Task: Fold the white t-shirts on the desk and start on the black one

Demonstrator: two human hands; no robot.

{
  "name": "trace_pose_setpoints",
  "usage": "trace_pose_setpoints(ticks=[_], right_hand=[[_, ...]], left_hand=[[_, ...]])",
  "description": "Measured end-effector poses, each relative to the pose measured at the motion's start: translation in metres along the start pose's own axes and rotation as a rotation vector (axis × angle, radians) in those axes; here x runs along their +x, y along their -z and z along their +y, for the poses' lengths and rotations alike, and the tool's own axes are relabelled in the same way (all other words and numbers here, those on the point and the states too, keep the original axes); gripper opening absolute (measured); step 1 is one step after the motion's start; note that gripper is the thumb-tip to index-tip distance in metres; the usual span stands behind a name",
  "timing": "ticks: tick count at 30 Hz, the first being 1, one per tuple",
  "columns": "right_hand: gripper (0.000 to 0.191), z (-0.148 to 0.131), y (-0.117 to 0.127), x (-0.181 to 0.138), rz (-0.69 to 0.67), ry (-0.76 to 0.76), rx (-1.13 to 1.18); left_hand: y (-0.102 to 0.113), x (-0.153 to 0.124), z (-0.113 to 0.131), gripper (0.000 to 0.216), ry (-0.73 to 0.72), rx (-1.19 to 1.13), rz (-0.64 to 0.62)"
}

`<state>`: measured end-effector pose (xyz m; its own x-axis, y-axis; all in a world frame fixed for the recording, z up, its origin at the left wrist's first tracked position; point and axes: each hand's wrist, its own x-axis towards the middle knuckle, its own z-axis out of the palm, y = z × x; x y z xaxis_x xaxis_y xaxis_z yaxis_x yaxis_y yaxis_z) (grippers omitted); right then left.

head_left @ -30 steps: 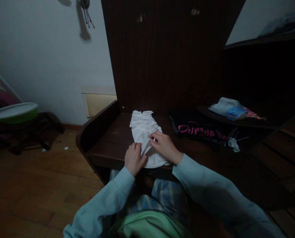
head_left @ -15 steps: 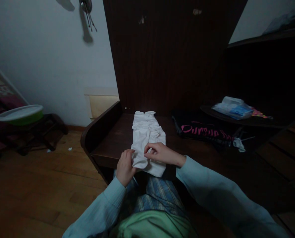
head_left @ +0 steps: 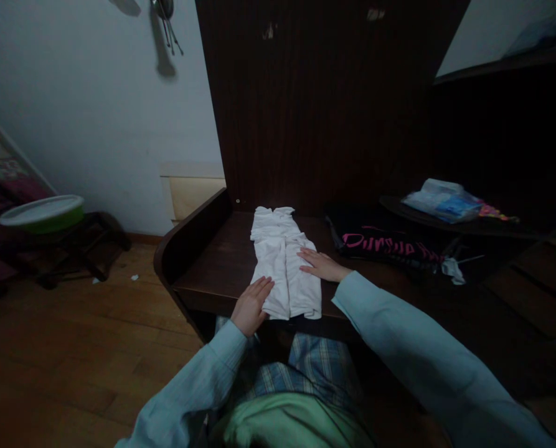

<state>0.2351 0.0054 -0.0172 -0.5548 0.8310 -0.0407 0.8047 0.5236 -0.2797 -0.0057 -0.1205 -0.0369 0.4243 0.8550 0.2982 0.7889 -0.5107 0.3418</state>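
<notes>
A white cloth garment (head_left: 278,261) lies folded lengthwise on the dark wooden surface (head_left: 215,264) before me, with a seam line down its middle. Its exact kind I cannot make out. My left hand (head_left: 252,305) rests on its near left edge, fingers stretched out. On the right half, my right hand (head_left: 322,266) lies flat with the fingers spread over the cloth. Neither hand grips anything.
To the right lies a dark cloth item with pink lettering (head_left: 385,246). Beyond it, a plastic packet (head_left: 446,202) sits on a dark curved shelf. A raised wooden side edge (head_left: 188,230) bounds the left. A green basin (head_left: 48,214) stands on a stool further left.
My right hand has let go of the fold it pinched and moved right, now flat. The near part of the cloth is spread smoother. My left hand has opened and shifted slightly right.
</notes>
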Motion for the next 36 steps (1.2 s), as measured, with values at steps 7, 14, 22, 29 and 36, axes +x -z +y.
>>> trace_pose_setpoints(ticks=[7,14,22,29,36], right_hand=[[0.039,0.006,0.038,0.018,0.01,0.014,-0.074],[0.017,-0.062,0.016,-0.042,0.296,-0.006,-0.045],[0.01,-0.053,-0.007,-0.077,0.231,0.133,0.108],[0.016,-0.035,0.009,-0.092,0.549,-0.161,0.721],[0.025,-0.012,0.006,-0.136,0.755,-0.482,0.979]], left_hand=[[-0.011,0.031,0.023,0.05,0.098,0.0,0.008],[-0.01,0.024,0.02,0.039,0.154,-0.108,0.154],[-0.01,0.023,0.019,0.039,0.206,-0.37,0.305],[-0.003,0.009,-0.011,0.027,0.514,-0.646,0.791],[0.009,-0.02,-0.043,0.026,0.68,-0.678,0.993]])
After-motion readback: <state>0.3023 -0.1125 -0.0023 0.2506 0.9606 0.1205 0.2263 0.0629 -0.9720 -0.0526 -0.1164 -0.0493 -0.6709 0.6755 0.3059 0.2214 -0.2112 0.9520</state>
